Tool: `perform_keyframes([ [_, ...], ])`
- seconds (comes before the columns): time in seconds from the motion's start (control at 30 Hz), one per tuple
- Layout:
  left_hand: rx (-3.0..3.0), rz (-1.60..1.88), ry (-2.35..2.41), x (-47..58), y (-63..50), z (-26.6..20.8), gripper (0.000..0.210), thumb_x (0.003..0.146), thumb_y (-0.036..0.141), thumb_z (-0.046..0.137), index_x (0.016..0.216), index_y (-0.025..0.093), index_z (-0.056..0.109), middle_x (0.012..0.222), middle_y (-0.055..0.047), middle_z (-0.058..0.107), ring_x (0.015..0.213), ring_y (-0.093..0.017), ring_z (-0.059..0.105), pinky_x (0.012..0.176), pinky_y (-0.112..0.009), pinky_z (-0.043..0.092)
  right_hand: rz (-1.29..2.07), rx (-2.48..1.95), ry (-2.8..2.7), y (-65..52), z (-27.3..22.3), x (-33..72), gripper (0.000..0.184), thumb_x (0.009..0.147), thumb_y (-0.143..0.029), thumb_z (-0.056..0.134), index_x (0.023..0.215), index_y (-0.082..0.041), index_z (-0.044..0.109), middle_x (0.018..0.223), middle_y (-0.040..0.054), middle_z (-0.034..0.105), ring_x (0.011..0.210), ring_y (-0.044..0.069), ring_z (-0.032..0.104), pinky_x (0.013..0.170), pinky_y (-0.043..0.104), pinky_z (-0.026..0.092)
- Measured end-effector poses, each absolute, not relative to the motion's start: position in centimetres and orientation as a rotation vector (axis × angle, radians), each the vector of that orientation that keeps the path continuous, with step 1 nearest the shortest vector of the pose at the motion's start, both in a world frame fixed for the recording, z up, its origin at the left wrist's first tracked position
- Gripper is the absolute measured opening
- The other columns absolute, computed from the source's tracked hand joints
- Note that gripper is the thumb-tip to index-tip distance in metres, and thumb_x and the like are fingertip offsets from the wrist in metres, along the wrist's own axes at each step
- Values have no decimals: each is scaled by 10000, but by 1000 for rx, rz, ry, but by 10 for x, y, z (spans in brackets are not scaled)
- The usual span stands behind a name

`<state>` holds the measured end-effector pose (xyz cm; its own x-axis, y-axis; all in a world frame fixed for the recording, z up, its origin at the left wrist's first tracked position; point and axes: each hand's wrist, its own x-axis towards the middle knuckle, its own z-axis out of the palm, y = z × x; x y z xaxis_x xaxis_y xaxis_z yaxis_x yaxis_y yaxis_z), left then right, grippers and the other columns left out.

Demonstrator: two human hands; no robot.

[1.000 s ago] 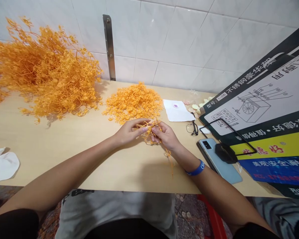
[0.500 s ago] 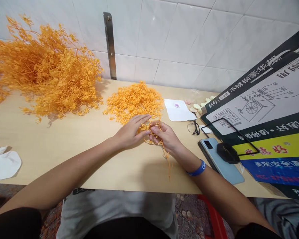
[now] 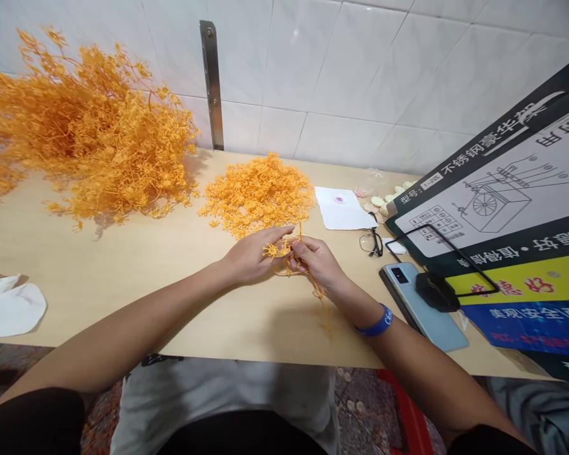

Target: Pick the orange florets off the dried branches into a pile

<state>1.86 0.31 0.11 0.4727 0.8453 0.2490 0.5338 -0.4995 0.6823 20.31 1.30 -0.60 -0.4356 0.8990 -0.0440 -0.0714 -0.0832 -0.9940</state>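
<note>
My right hand (image 3: pixel 318 262) pinches a thin orange sprig of artificial flowers (image 3: pixel 318 292) between thumb and fingers. Its stringy stems hang below that hand toward the table. My left hand (image 3: pixel 251 256) faces it with the fingers stretched out and apart from the thumb. Small orange blossoms (image 3: pixel 275 251) lie against the left palm, between the two hands. Just beyond the hands is a round pile of loose orange blossoms (image 3: pixel 260 193). A large bushy heap of orange flower stems (image 3: pixel 99 133) fills the left back of the table.
White paper (image 3: pixel 344 212) with a purple spot, eyeglasses (image 3: pixel 374 242) and a light-blue phone (image 3: pixel 431 309) lie on the right. A black-framed stand (image 3: pixel 439 291) is over the phone. A printed carton (image 3: pixel 497 215) leans along the right side. White cloth (image 3: pixel 9 306) lies at the left edge.
The left thumb no longer shows stretched toward the right hand, and the blossoms at the left palm are more exposed. The right hand keeps its pinch. The view has shifted slightly.
</note>
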Motion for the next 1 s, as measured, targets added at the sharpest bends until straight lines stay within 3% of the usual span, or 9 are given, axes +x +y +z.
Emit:
perform_keyframes([
  [0.1,2194,814,1116,19,3,1,663,940,620,414,1456,204,440,1459,-96,507,1341,-261,478,1129,-385,383,1649,-899,-1399,13,-7,204,514,686,-643,738,785,-160,593,477,-88,409,404,42,291,422,208,200],
  [0.23,2113,898,968,20,4,-2,660,942,607,428,1480,225,400,1475,-108,482,1353,-273,458,1130,-431,371,1671,-847,-1479,12,-8,204,510,735,-617,714,927,-156,613,556,-60,518,406,37,284,418,207,202],
  [0.3,2035,923,896,21,4,-3,641,952,607,400,1481,244,398,1489,-107,465,1361,-272,451,1132,-450,366,1642,-833,-1560,11,-8,205,482,773,-609,683,912,-154,612,588,-35,560,420,47,333,425,209,249],
  [0.47,1918,923,840,24,2,-1,598,941,606,433,1419,252,492,1465,-102,496,1357,-266,457,1141,-446,352,1563,-770,-1730,8,-5,205,429,786,-580,682,903,-171,629,567,-44,503,483,87,429,483,221,353],
  [0.6,1927,923,816,25,1,-1,573,945,580,446,1405,243,505,1441,-104,519,1337,-267,473,1127,-450,362,1461,-732,-1866,6,-2,201,395,745,-547,728,746,-168,620,701,12,575,646,135,522,600,261,442],
  [0.73,1892,914,760,27,0,-2,565,931,590,473,1314,192,594,1357,-136,589,1295,-279,513,1115,-465,372,1441,-769,-1949,3,-3,197,424,798,-573,652,677,-173,579,644,5,526,606,135,482,583,274,441],
  [0.83,1629,913,679,30,-2,-3,564,932,597,479,1287,179,615,1321,-154,614,1223,-274,579,1040,-439,453,1318,-776,-2023,2,-5,197,425,853,-544,596,644,-176,558,635,7,505,635,146,475,602,282,437],
  [1.0,1270,905,620,35,-6,-2,618,889,662,508,1225,165,656,1253,-171,657,1176,-293,618,954,-412,517,1192,-673,-2141,2,-5,200,431,932,-513,479,670,-181,562,722,41,549,700,165,486,638,298,440],
])
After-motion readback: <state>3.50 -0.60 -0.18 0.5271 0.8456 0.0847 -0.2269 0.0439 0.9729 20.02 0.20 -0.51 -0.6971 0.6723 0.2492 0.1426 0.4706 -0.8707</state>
